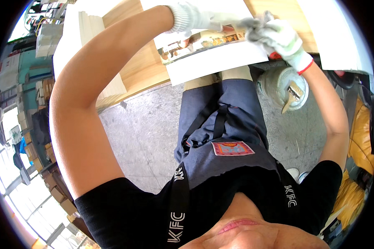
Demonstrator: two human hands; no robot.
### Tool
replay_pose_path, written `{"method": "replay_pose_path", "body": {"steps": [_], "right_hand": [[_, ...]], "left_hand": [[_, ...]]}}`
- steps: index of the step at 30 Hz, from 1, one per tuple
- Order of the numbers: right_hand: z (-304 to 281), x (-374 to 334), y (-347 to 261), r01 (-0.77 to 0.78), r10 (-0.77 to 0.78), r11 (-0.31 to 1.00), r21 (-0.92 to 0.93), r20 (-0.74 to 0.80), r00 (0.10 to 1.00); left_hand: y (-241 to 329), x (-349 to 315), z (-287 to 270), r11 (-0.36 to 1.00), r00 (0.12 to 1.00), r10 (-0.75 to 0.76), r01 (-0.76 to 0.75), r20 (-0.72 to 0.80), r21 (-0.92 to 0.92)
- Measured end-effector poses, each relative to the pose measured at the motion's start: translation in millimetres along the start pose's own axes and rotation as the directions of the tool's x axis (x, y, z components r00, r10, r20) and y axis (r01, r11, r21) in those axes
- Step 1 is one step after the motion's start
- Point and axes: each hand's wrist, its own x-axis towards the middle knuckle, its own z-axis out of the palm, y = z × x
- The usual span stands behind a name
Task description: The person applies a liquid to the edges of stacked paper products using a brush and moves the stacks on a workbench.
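A white sheet with a printed colour picture (212, 40) lies on the wooden table, its near edge reaching past the table's front. Over its far part is my left hand (197, 18) in a white glove, pointing right; motion smears its fingers. My right hand (280, 37), in a white glove with a red cuff edge and greyed fingertips, is above the sheet's right side. Its fingers are curled and bunched close to the left fingertips. Whatever they may hold is too blurred to make out.
Under the table's front edge stands a whitish bucket (274, 85) with a flat paintbrush (294, 95) lying across its top. Stacked white sheets (89, 33) are on the table's left, with more white sheets (332, 37) at right. Yellow material (359, 137) hangs at far right.
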Motion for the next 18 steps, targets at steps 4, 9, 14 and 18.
{"method": "replay_pose_path", "body": {"steps": [4, 9, 14, 18], "right_hand": [[-20, -23, 34, -0.077, 0.071, 0.955, -0.286, -0.033, 0.997], [-50, 40, -26, -0.472, 0.524, 0.835, -0.284, 0.143, 0.840], [10, 20, -34, -0.179, 0.213, 0.962, -0.204, 0.156, 0.965], [5, 17, -19, -0.050, 0.083, 0.982, -0.180, 0.180, 0.980]], "left_hand": [[5, 4, 6, 0.997, 0.998, 0.012, -0.008, -0.057, 0.075], [22, 8, 44, 0.946, 0.935, -0.066, 0.170, -0.348, 0.276], [52, -78, 101, 0.969, 0.767, 0.121, -0.228, -0.630, -0.091], [65, -101, 156, -0.612, 0.830, -0.540, -0.500, -0.137, -0.613]]}}
